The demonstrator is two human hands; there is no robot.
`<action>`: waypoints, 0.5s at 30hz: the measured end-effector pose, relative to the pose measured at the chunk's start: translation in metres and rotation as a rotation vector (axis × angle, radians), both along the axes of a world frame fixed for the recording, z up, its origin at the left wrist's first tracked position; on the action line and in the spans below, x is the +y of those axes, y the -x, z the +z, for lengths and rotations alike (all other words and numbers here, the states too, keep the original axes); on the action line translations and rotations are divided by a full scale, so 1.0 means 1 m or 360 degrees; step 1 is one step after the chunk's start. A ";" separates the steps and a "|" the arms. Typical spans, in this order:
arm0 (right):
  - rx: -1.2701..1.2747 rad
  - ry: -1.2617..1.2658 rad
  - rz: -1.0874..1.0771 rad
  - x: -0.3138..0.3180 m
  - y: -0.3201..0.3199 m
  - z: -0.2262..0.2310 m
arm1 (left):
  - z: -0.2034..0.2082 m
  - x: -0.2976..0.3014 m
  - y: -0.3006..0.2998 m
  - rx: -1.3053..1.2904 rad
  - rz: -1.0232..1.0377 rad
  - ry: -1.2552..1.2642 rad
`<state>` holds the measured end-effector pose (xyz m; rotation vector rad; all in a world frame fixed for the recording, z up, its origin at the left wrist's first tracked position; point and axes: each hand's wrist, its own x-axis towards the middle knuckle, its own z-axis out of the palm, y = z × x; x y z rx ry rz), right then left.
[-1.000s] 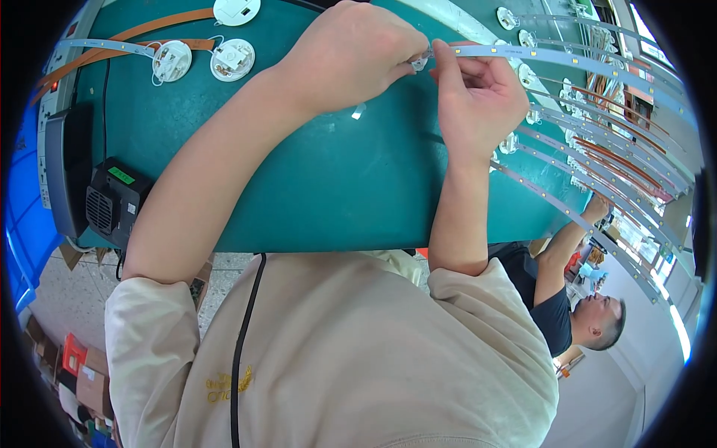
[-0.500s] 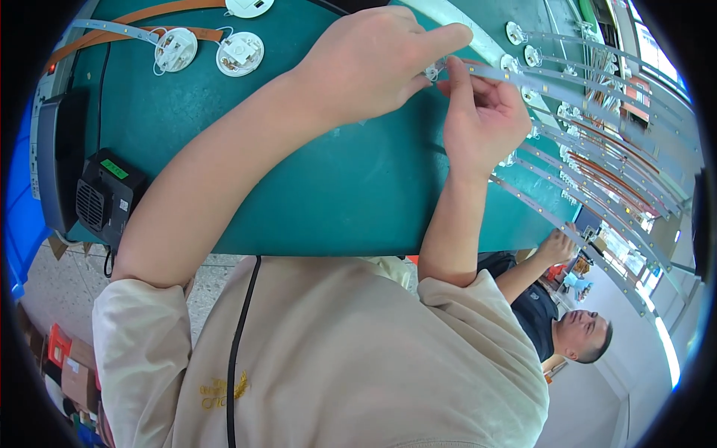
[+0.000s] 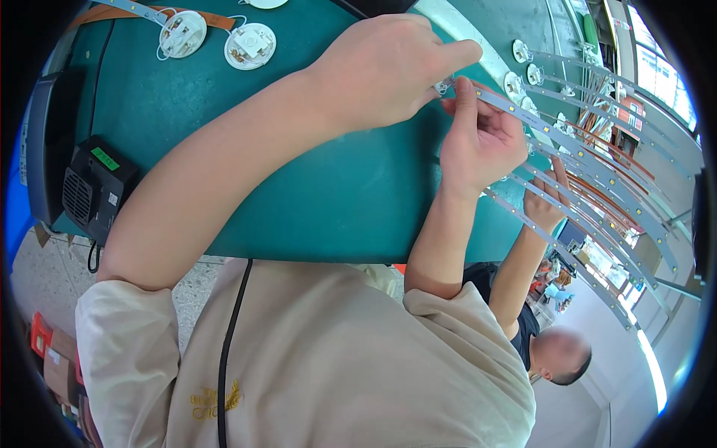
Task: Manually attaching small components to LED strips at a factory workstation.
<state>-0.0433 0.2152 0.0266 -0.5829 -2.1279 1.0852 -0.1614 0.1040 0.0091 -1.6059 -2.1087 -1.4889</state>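
Note:
My left hand (image 3: 392,71) reaches over the green table, its fingers closed around thin pale wires (image 3: 445,85) at the near end of an LED strip (image 3: 512,109). Close beside it, my right hand (image 3: 484,138) pinches that end of the strip between thumb and fingers. The strip is a long pale band with small yellow chips, running off to the right. My left fingers partly hide the wires. On the table to the left lie two round white lamp bases (image 3: 182,34) with wires and small metal parts, one joined to another strip.
Several more LED strips (image 3: 597,216) stretch to the right, with white round bases (image 3: 514,82) along a white rail (image 3: 470,41). A co-worker's hand (image 3: 545,201) is among the strips. A black vented device (image 3: 97,190) stands at the table's left edge.
The co-worker's hand has moved up and left, in among the strips. Both my hands keep their grip at the strip's end, barely moved. The view has shifted slightly.

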 end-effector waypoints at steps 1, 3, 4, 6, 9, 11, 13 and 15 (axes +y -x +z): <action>0.0000 0.0010 -0.0003 0.000 0.000 0.000 | 0.002 -0.001 0.000 0.0035 -0.0003 0.0053; 0.0002 0.0016 -0.0002 -0.001 0.000 0.000 | -0.011 0.005 -0.005 -0.0026 0.0047 0.0020; 0.0006 0.0023 -0.0004 -0.001 0.001 0.000 | -0.011 0.006 -0.006 -0.0085 0.0093 -0.0011; 0.0025 0.0004 -0.0024 -0.003 0.002 0.000 | -0.012 0.005 -0.006 -0.0083 0.0090 0.0001; 0.0054 -0.0091 -0.0046 -0.003 0.004 -0.002 | -0.009 0.005 -0.006 -0.0085 0.0075 0.0039; 0.0064 -0.0163 -0.0040 -0.004 0.005 -0.002 | -0.009 0.004 -0.006 -0.0090 0.0070 0.0070; 0.0045 -0.0086 -0.0065 -0.008 0.004 0.000 | -0.008 0.004 -0.005 -0.0088 0.0066 0.0027; 0.0056 -0.0085 -0.0080 -0.011 0.005 0.000 | -0.007 0.004 -0.005 -0.0075 0.0072 0.0057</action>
